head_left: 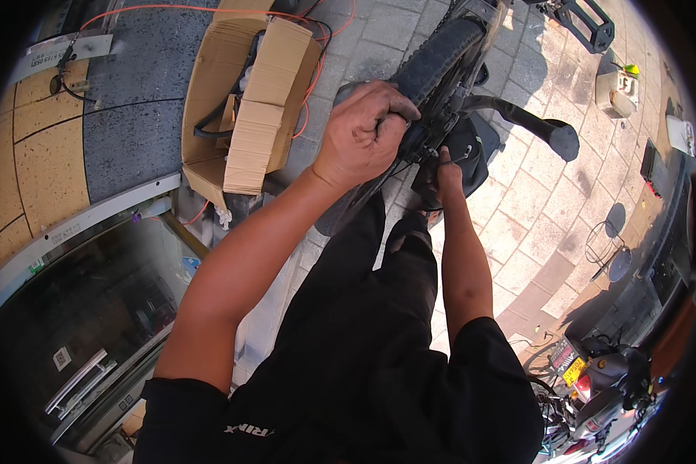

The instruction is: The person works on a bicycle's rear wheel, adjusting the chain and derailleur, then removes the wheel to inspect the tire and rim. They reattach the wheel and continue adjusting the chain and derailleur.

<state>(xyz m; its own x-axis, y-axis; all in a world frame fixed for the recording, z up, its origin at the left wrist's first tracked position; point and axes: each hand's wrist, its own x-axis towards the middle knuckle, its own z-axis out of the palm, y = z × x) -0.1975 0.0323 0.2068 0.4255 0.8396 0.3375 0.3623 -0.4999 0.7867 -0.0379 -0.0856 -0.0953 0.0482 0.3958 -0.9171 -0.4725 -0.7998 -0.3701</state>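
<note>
A two-wheeled vehicle with a thick black tyre [441,56] stands upright in front of me, its wheel running away toward the top. My left hand [367,130] is closed beside the tyre, fingers curled down, and whatever is inside the grip is hidden. Lower and to the right, my right hand [449,176] is also closed, thumb on top, against dark parts near the wheel's hub. I cannot make out what it holds. Just right of that hand sits a black rounded panel [479,155]. A thick black bar [530,122] with a round end sticks out to the right above it.
An open cardboard box [257,116] with black parts inside stands at the left, an orange cable [170,8] trailing round it. A glass-fronted cabinet [93,301] is at lower left. On the paving at right are a whitish container [617,93] and a parked motorbike [603,387].
</note>
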